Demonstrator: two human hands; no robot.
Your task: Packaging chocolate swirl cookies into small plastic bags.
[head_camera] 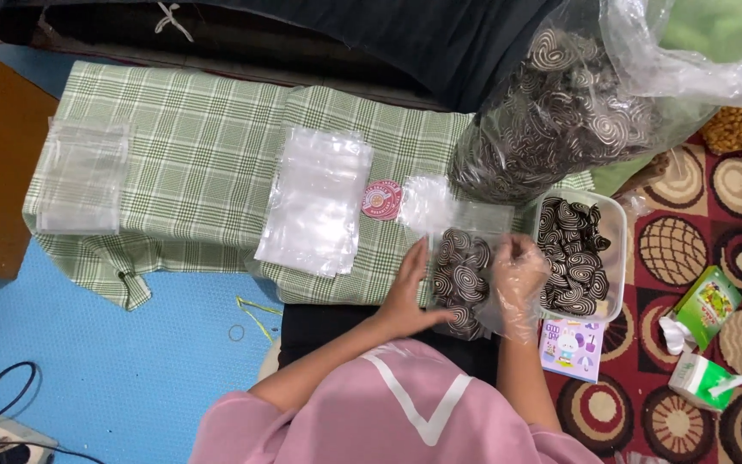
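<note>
Fingers: left hand (410, 296) bare, gripping small clear pouch (461, 275) | right hand (521, 275) gloved, pinching its 3 o'clock edge | I judge pouch nearly full of swirl biscuits; sealing left | tub (616, 223) at 3 o'clock still holds more.

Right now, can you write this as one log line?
left hand: steadies cookie pouch | right hand: plastic-gloved, at pouch | cookie tub: beside right hand | empty pouches: on checked cloth

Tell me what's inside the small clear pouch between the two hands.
The small clear pouch holds brown-and-cream swirl cookies, stacked flat. The left hand and gloved right hand cover its edges, so the bottom cookies and total count stay hidden.
</note>
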